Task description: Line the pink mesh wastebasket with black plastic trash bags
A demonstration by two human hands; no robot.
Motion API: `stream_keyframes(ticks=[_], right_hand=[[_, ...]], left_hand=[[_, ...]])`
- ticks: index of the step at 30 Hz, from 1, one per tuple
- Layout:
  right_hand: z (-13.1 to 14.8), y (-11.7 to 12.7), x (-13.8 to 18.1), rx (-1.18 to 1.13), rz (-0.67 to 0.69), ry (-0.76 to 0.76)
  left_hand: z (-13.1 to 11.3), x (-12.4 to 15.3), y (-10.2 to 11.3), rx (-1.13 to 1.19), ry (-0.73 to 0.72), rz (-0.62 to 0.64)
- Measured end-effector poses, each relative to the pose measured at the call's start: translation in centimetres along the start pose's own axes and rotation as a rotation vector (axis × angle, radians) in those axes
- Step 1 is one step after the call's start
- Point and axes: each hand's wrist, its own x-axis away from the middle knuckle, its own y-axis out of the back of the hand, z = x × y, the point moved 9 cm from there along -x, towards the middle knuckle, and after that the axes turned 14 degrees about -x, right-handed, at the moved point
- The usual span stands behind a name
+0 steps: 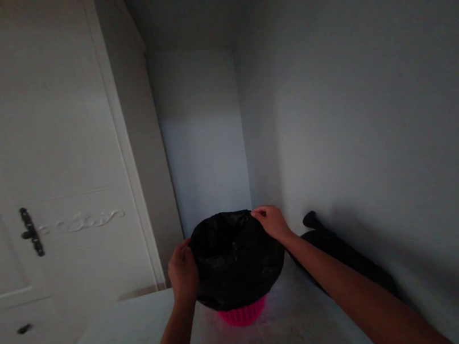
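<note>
A pink mesh waste basket (242, 314) stands on a pale grey surface (121, 343), lined with a black plastic bag (234, 263) that hangs over its rim and covers most of its wall. My left hand (183, 272) is closed on the bag's left edge at the rim. My right hand (270, 221) pinches the bag's far right edge. Both forearms reach in from the bottom of the view.
A white wardrobe door (39, 166) with a dark handle (31, 231) and drawers below fills the left. A grey wall (376, 115) runs along the right, with a dark bundle (340, 253) lying against it behind my right arm. The room is dim.
</note>
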Motion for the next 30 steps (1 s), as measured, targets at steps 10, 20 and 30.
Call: stream_keyframes(ticks=[10,20,30], right_hand=[[-0.1,1.3,-1.6,-0.085,-0.075,-0.019],[-0.2,1.3,-0.5,-0.197,0.002,-0.046],[-4.2,2.7,2.5,-0.102,0.063,-0.171]], left_hand=[[-1.8,-1.8,1.8,-0.022,-0.051,-0.060],[-4.2,1.0,4.0,0.017,-0.211,-0.084],[-5.9,6.0,1.7,-0.099,-0.629,0.225]])
